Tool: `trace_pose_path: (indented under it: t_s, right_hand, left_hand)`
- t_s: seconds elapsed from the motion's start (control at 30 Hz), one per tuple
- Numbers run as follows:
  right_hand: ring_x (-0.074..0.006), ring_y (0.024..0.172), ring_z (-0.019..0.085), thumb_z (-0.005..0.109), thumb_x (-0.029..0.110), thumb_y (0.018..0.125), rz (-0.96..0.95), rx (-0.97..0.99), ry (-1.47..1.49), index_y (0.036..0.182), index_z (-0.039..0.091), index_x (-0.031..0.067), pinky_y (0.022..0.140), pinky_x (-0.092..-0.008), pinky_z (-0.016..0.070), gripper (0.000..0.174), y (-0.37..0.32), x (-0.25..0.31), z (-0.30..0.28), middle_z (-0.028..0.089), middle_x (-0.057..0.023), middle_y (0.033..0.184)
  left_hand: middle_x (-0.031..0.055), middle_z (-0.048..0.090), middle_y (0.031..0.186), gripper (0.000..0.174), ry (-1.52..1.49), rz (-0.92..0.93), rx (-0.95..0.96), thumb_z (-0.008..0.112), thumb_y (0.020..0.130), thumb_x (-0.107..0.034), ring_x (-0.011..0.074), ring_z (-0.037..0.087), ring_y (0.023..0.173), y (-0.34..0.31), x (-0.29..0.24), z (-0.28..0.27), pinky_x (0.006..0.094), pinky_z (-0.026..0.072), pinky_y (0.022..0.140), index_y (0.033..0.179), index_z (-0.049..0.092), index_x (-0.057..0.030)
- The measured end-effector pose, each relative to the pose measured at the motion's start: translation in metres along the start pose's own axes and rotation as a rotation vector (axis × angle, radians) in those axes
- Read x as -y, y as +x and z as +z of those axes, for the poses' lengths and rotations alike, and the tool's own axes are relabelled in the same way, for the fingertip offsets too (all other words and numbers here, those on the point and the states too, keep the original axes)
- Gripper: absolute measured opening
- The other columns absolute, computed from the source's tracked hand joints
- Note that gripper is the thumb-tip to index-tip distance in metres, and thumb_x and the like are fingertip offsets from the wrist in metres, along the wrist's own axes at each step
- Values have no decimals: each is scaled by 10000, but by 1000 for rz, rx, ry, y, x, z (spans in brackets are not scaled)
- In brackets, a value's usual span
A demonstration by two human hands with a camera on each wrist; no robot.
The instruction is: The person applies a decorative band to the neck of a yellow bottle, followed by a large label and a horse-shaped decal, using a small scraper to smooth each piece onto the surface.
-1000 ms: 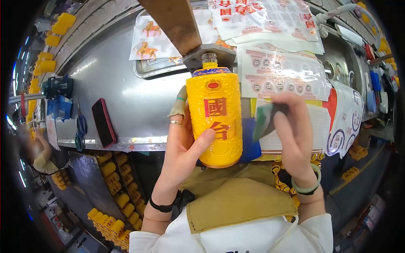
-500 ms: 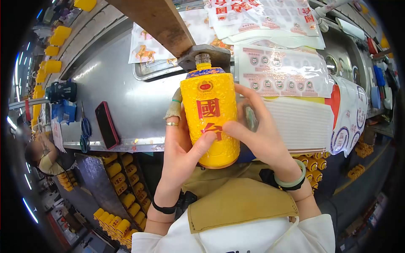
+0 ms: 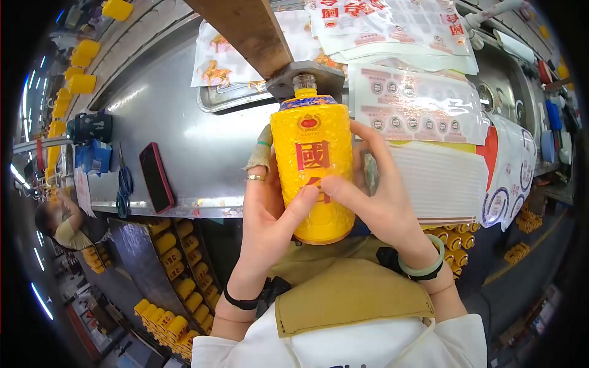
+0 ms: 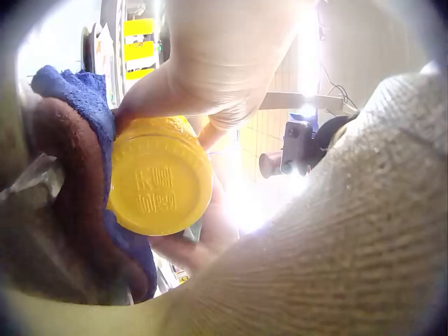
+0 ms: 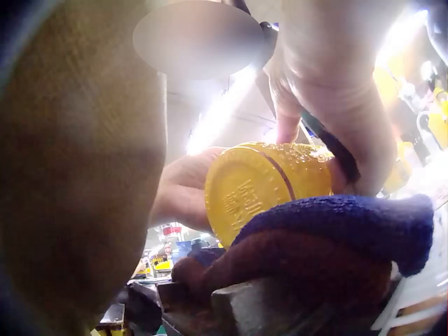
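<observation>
A yellow embossed bottle (image 3: 313, 172) with red characters and a blue collar is held upright over the bench edge. Its clear neck meets a metal fixture (image 3: 305, 76) under a wooden beam (image 3: 245, 30). My left hand (image 3: 264, 205) grips the bottle from the left, thumb across its lower front. From the right, my right hand (image 3: 374, 196) wraps it, thumb pressing the lower red character. A green card (image 3: 370, 175) is tucked behind those fingers. Both wrist views show the bottle's round base (image 4: 159, 183) (image 5: 245, 196) beside a blue cloth (image 4: 84, 98) (image 5: 336, 217).
Sticker sheets (image 3: 417, 104) cover the right of the steel bench (image 3: 184, 141). On the left lie a red-edged phone (image 3: 153, 178) and blue scissors (image 3: 123, 184). A metal tray (image 3: 227, 98) sits behind. Crates of yellow bottles (image 3: 178, 282) stand below; another person (image 3: 58, 227) is far left.
My right hand, which held the green card away from the bottle, came in and now wraps the bottle with its thumb on the front. The left hand kept its grip.
</observation>
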State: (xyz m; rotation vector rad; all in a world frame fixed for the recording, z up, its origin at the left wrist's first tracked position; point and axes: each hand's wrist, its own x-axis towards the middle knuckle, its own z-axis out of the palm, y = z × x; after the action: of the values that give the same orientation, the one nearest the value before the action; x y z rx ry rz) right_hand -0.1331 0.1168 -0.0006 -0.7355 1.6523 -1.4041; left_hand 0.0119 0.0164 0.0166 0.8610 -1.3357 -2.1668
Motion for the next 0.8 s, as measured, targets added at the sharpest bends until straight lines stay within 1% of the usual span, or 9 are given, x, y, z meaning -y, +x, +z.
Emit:
trace_pose_path:
  t_s: [0.1,0.17,0.27,0.47,0.6,0.67,0.7,0.77,0.8]
  right_hand:
    - [-83,1022,457,802,170,875,26,-7,70,1493,414,12,893,-215,417,747,0,1,2,489,-2,1121]
    - [-242,1343,462,802,220,879,7,-5,79,1472,393,-37,1156,-379,335,765,0,3,2,521,-169,1401]
    - [-240,1343,463,799,223,880,31,10,126,1478,391,-41,1155,-379,337,770,0,1,1,521,-170,1408]
    - [-243,1360,454,795,226,881,26,37,126,1483,390,-50,1165,-376,329,776,0,-2,-3,511,-178,1430]
    - [-237,1391,427,788,213,891,24,31,123,1485,391,-42,1178,-372,312,759,0,-1,-3,496,-171,1456]
    - [-191,1266,509,752,183,924,13,29,152,1487,399,-28,1098,-339,388,697,-2,-4,-4,563,-112,1322]
    - [-191,1266,509,752,183,924,14,20,155,1487,399,-28,1098,-339,388,697,-1,-4,-7,563,-112,1322]
    - [-127,1074,548,711,155,956,180,78,357,1487,413,-8,969,-285,441,630,1,-2,-17,578,-46,1129]
    - [-87,944,519,681,143,975,176,51,421,1472,439,3,878,-250,437,571,1,5,-15,538,-6,1002]
  left_hand:
    - [157,384,1541,786,22,75,17,631,969,8,243,442,1406,2,4,1,395,394,1152,1600,163,6]
    - [157,392,1534,791,8,103,2,639,968,8,244,445,1402,3,4,2,397,394,1152,1600,164,4]
    - [159,397,1527,803,30,55,-14,650,961,15,246,445,1402,0,3,2,399,394,1153,1599,163,3]
    - [161,390,1529,828,20,101,23,661,940,45,248,439,1408,0,5,-1,398,396,1154,1599,161,1]
    - [163,374,1549,805,75,105,50,639,958,22,255,423,1423,1,5,-3,404,379,1166,1605,160,-3]
    - [156,351,1574,770,-60,68,22,607,984,-17,260,408,1436,0,8,-6,413,359,1179,1610,159,-5]
    - [156,351,1574,770,-57,63,29,607,984,-17,260,408,1436,0,7,-6,413,359,1179,1610,159,-5]
    - [149,339,1589,745,-61,34,-6,585,1002,-47,264,398,1445,0,4,-3,422,343,1190,1613,161,-8]
    - [146,350,1582,750,-34,32,9,585,1001,-39,260,401,1444,0,5,-5,417,358,1182,1617,157,-19]
